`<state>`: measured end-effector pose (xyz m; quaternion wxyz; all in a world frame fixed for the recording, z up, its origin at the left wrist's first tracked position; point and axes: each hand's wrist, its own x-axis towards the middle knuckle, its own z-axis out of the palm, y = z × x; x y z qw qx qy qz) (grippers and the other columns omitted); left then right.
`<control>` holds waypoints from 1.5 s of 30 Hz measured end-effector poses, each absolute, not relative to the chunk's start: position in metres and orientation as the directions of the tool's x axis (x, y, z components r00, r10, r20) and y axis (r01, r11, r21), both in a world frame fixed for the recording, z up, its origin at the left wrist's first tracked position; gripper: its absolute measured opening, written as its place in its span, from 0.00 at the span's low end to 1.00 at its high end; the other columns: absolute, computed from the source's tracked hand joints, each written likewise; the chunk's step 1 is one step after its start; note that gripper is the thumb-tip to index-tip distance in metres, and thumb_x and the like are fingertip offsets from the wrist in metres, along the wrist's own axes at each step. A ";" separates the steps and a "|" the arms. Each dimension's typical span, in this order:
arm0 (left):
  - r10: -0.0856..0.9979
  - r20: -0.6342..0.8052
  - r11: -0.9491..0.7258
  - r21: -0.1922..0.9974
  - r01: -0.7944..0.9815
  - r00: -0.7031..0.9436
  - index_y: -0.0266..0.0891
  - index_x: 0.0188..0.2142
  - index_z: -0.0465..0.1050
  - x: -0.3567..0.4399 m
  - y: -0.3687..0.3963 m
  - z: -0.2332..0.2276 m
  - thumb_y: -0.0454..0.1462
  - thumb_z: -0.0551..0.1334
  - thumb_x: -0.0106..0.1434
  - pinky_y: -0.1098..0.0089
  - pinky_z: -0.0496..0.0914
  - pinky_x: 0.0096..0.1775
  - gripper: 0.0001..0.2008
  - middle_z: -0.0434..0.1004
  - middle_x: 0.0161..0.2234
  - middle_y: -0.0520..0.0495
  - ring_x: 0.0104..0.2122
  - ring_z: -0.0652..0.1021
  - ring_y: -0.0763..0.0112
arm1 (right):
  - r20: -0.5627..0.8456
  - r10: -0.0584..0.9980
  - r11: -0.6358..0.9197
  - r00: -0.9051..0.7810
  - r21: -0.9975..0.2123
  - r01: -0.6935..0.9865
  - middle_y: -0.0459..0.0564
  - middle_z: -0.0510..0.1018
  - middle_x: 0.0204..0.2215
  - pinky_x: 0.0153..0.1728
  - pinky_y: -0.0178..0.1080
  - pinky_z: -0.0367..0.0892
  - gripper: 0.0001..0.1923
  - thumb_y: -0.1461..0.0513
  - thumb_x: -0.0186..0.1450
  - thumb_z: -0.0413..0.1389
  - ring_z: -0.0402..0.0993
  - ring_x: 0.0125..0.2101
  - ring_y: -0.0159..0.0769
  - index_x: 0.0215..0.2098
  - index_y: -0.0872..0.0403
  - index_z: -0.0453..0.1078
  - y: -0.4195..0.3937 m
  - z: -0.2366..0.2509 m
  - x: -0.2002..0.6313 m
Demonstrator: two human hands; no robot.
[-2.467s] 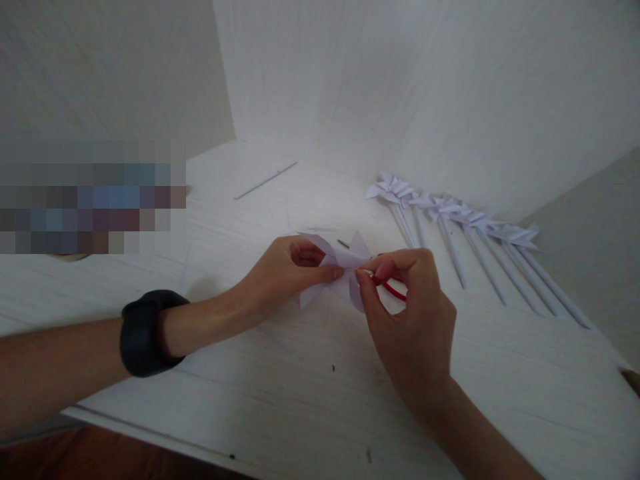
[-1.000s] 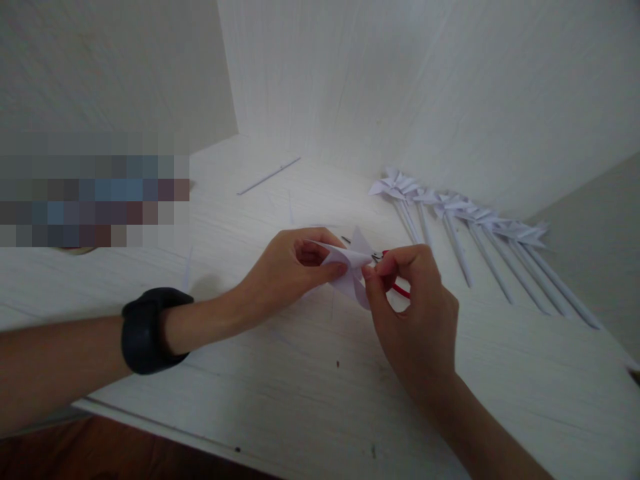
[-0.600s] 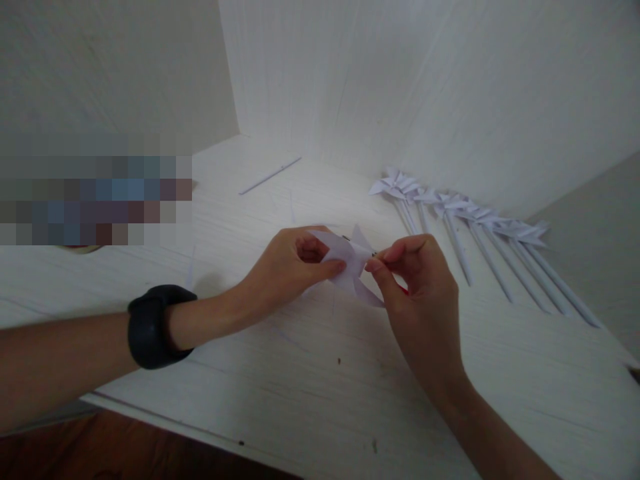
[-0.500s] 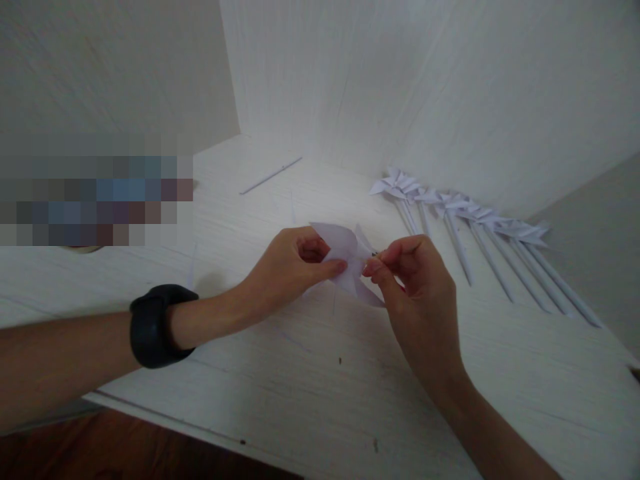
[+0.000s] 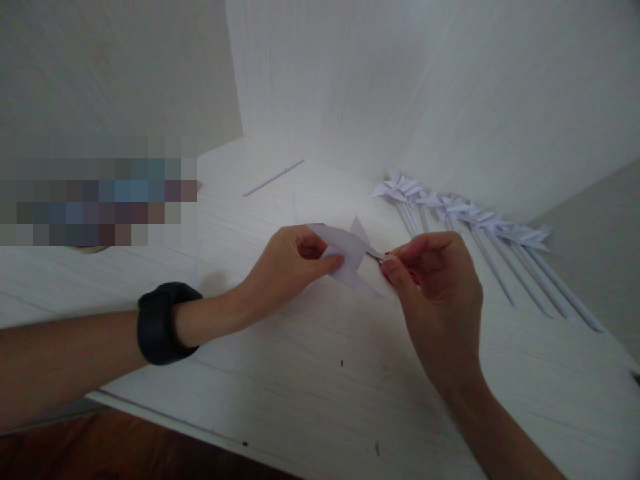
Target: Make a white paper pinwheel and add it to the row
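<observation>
Between the thumb and fingers of my left hand (image 5: 305,257) is a white paper pinwheel (image 5: 350,250), its pointed blades spreading up and to the right. A black band circles my left wrist. My right hand (image 5: 430,273) is closed on a slim, dark, pointed tool (image 5: 375,257) with red parts showing among the fingers. Most of that tool is hidden, so its kind is unclear. Its tip points left at the pinwheel, close to the middle and the right-hand blades. Whether the tip touches the paper, I cannot tell.
Finished-looking paper pinwheels on rolled sticks (image 5: 493,247) lie in a row at the right, by the wall. A single thin paper stick (image 5: 274,178) rests at the back. Blurred-out items (image 5: 100,207) sit at the left. The white table's front edge (image 5: 200,435) runs below my arms.
My right hand has shifted right, drawing back from the pinwheel's middle, and more of the dark tool shows. The pinwheel has tilted slightly in my left hand, which stays nearly in place.
</observation>
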<state>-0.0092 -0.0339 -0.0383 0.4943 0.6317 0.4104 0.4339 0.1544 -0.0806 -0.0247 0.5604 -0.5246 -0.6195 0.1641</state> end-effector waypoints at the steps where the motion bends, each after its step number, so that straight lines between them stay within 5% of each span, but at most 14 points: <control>1: 0.950 0.145 -0.174 0.981 0.082 0.278 0.33 0.32 0.75 -0.010 -0.033 -0.039 0.33 0.64 0.52 0.73 0.72 0.33 0.07 0.79 0.30 0.48 0.30 0.78 0.72 | 0.539 0.822 0.413 0.185 -0.787 0.459 0.41 0.69 0.28 0.31 0.34 0.67 0.10 0.66 0.57 0.58 0.69 0.29 0.28 0.32 0.50 0.61 -0.081 -0.023 0.155; 10: 0.942 0.196 -0.205 0.979 0.004 0.273 0.35 0.31 0.74 -0.011 -0.031 -0.040 0.35 0.64 0.54 0.74 0.71 0.35 0.05 0.78 0.30 0.49 0.30 0.77 0.73 | 0.661 0.728 0.535 0.183 -0.714 0.452 0.43 0.68 0.28 0.29 0.34 0.66 0.08 0.69 0.60 0.54 0.67 0.29 0.30 0.32 0.50 0.65 -0.087 -0.014 0.153; 19: 0.932 0.218 -0.231 0.973 0.014 0.289 0.35 0.30 0.73 -0.010 -0.032 -0.037 0.33 0.62 0.54 0.75 0.70 0.32 0.03 0.76 0.28 0.50 0.28 0.76 0.74 | 0.486 0.873 0.464 -0.038 -0.804 0.372 0.42 0.73 0.28 0.32 0.33 0.68 0.05 0.68 0.60 0.56 0.70 0.30 0.28 0.30 0.52 0.69 -0.084 -0.021 0.151; 31: 0.931 0.230 -0.248 0.968 0.030 0.284 0.34 0.31 0.74 -0.009 -0.034 -0.035 0.33 0.62 0.54 0.75 0.70 0.33 0.05 0.77 0.30 0.49 0.30 0.76 0.73 | 0.444 0.895 0.422 -0.032 -0.823 0.382 0.43 0.74 0.27 0.32 0.35 0.68 0.05 0.69 0.58 0.56 0.71 0.29 0.29 0.29 0.52 0.70 -0.083 -0.023 0.150; 35: 0.940 0.203 -0.217 0.976 0.022 0.275 0.35 0.32 0.74 -0.010 -0.033 -0.036 0.35 0.63 0.54 0.74 0.71 0.34 0.06 0.78 0.31 0.48 0.30 0.77 0.73 | 0.492 0.869 0.439 0.054 -0.817 0.373 0.43 0.73 0.27 0.30 0.34 0.68 0.07 0.70 0.58 0.55 0.70 0.29 0.29 0.29 0.52 0.69 -0.085 -0.022 0.150; 39: 0.951 0.155 -0.177 0.983 0.058 0.268 0.35 0.32 0.74 -0.010 -0.032 -0.038 0.35 0.63 0.53 0.73 0.71 0.33 0.06 0.79 0.32 0.48 0.30 0.77 0.72 | 0.623 0.737 0.504 0.262 -0.765 0.402 0.43 0.70 0.26 0.27 0.33 0.67 0.08 0.70 0.58 0.55 0.68 0.27 0.29 0.30 0.50 0.67 -0.088 -0.018 0.150; 45: 0.932 0.197 -0.231 0.970 0.080 0.304 0.35 0.30 0.74 -0.010 -0.034 -0.035 0.33 0.62 0.53 0.76 0.70 0.32 0.04 0.78 0.30 0.50 0.29 0.76 0.74 | 0.564 0.826 0.511 0.024 -0.766 0.390 0.44 0.71 0.28 0.32 0.36 0.67 0.07 0.70 0.59 0.54 0.69 0.31 0.30 0.30 0.52 0.67 -0.085 -0.023 0.147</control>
